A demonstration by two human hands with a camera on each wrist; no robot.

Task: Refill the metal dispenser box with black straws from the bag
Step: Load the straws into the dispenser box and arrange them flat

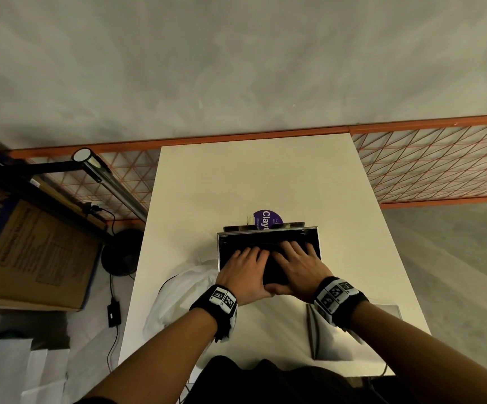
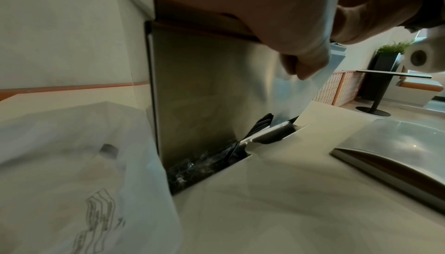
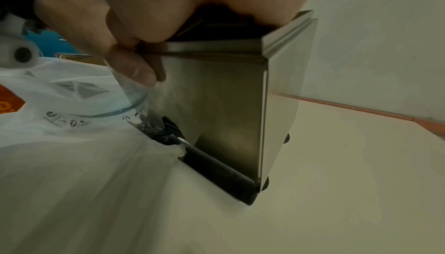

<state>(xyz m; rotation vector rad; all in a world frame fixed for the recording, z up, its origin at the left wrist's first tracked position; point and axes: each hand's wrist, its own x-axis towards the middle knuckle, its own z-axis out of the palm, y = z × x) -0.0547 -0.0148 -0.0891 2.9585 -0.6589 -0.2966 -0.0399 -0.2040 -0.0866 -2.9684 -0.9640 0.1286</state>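
Both hands (image 1: 271, 266) inside dispenser box (image 1: 313, 237)

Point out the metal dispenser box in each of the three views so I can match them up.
Head: metal dispenser box sits centre frame on the white table, both hands over its open top.
Left wrist: its steel wall fills the middle, under the hand.
Right wrist: centre-right, its corner edge facing the camera.
Shared landmark: the white plastic bag beside the box.

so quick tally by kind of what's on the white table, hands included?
hand: 2 (left, right)
metal dispenser box: 1
metal lid: 1
white plastic bag: 1
purple label disc: 1
straws bundle: 1
Total: 7
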